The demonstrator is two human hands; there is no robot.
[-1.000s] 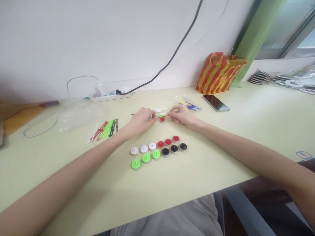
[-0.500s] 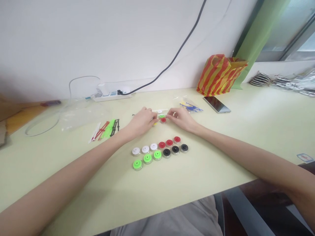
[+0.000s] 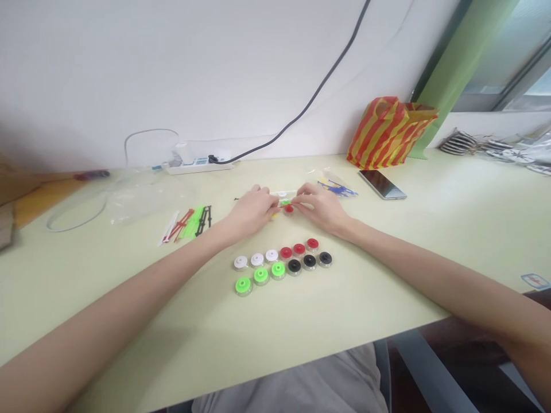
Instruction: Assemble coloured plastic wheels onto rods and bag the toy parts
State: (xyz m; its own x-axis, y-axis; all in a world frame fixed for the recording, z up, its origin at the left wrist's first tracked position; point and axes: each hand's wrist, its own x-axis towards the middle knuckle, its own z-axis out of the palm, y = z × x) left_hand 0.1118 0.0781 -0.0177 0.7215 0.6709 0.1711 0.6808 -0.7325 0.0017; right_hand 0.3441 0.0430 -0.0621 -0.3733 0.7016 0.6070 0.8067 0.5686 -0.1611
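A pale green table spans the view, and at its far side, right of centre, an upright red-and-yellow striped plastic bag hides its contents. To the left, a crumpled clear plastic bag lies near a white power strip; whether it holds anything is hard to make out. The left hand and right hand face each other mid-table, fingertips pinched narrow on a thin red plastic stick between them, its ends hidden by fingers. Right of them lie a black-screened phone and, nearer the hands, a small clear bag with blue and yellow plastic sticks. Black-and-white striped discs sit far right, some under clear plastic cut off by the edge. White, red, green and black plastic sticks lie left of the left hand. On the near side, two rows of round plastic wheels run white then red, green then black. Smallest, a red plastic disc rests just below the held stick, with green and white pieces partly hidden beyond.
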